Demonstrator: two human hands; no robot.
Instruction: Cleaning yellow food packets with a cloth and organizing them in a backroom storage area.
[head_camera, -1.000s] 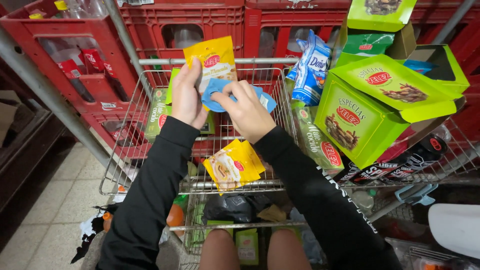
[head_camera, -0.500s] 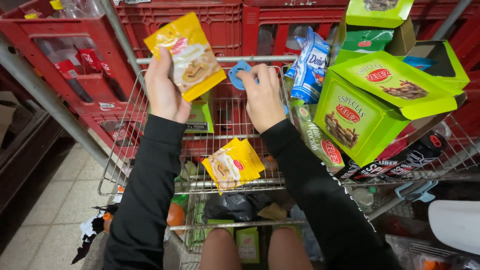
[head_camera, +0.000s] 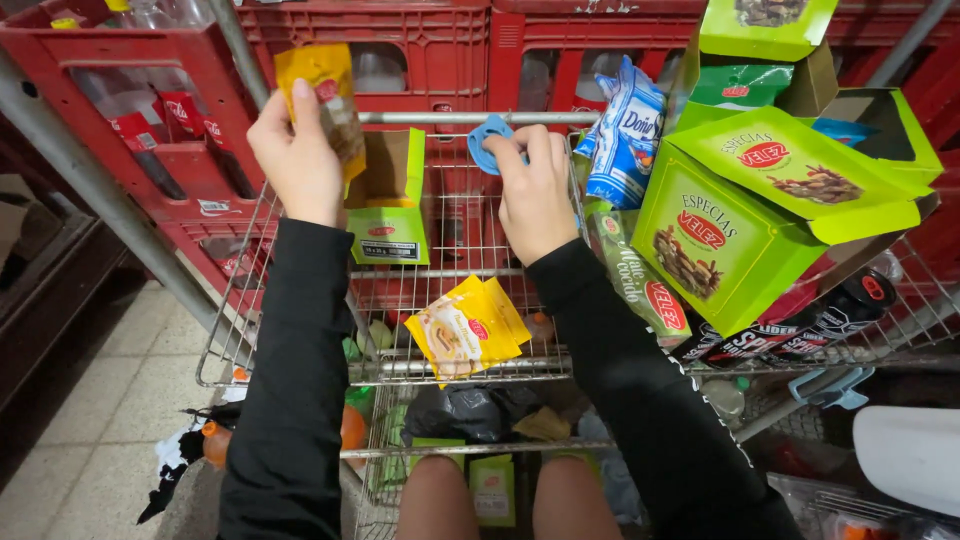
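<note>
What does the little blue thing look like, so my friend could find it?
Look at the wire shopping trolley and its far metal bar. There the right hand pinches a small light-blue plastic ring clip. Unlike the blue-and-white packet beside it, it is tiny, plain, with a hole.

My left hand grips a yellow packet above the wire cart. My right hand pinches a blue plastic clip beside green boxes.

I am in a shop's stockroom: my wire cart holds packaged goods, red bottle crates stacked at twelve o'clock.
</note>
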